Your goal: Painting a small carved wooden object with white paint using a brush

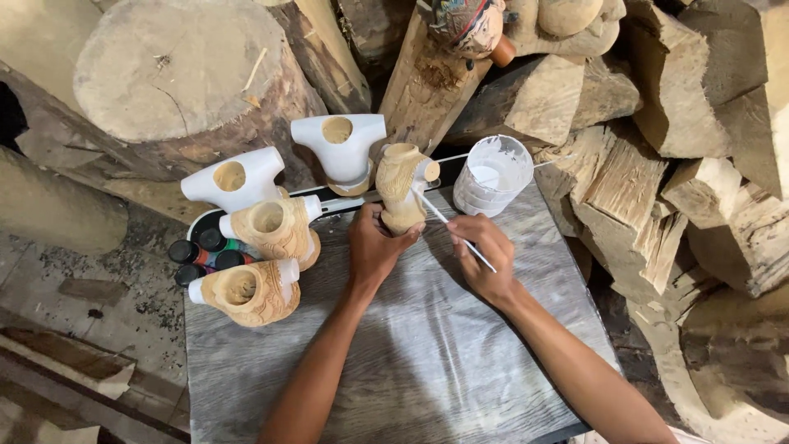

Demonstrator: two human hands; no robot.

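Beside the white-smeared plastic paint cup (493,174), your left hand (374,247) has its fingers closed around the pale carved wooden figure (400,185) while your right hand (486,256) pinches a thin white brush (452,228); a loose grip could smear paint onto bare carving.
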